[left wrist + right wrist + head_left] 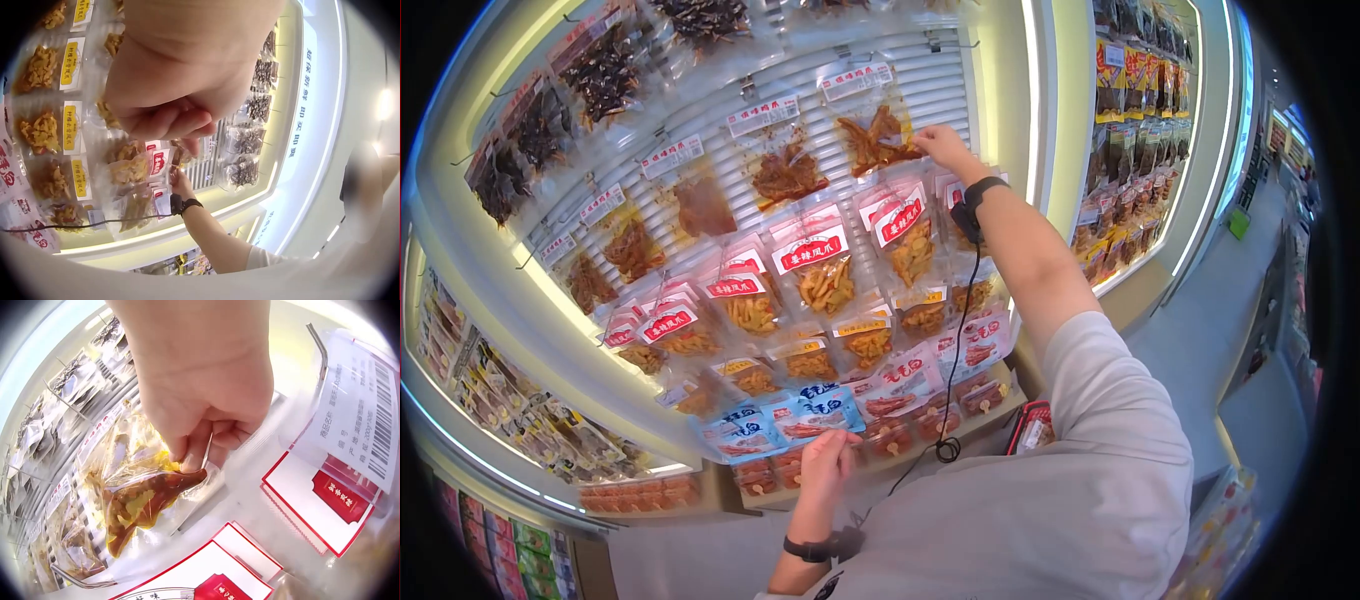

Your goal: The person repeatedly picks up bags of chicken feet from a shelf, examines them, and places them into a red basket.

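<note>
A clear snack pouch (878,138) of reddish-brown pieces, hung high on the slatted display wall (940,90), is reached by the right hand (941,146), arm stretched up. From the right wrist view the grip is plain: the fingers (199,447) are curled and the pouch's right edge is pinched between them, the oily contents bunched just below the fingertips. How the pouch's top sits on its peg cannot be made out; that part is lost in glare. Low down, the left hand (828,462) is held against the bottom row, at a blue-and-white packet (825,408). Its fingers appear curled at the packet's lower edge in the head view, but the contact itself is hidden behind the hand, and in the left wrist view the knuckles fill the frame so closely that only blur is seen; whether the packet is gripped cannot be told. A black band (980,188) is worn on the right wrist, with a cable (960,340) trailing down from it to a loop. The red-labelled bags (812,262) between the 2 hands are legible only as red banners; their print is too small. The outer shelves are bent and cut off by the lens edge.
</note>
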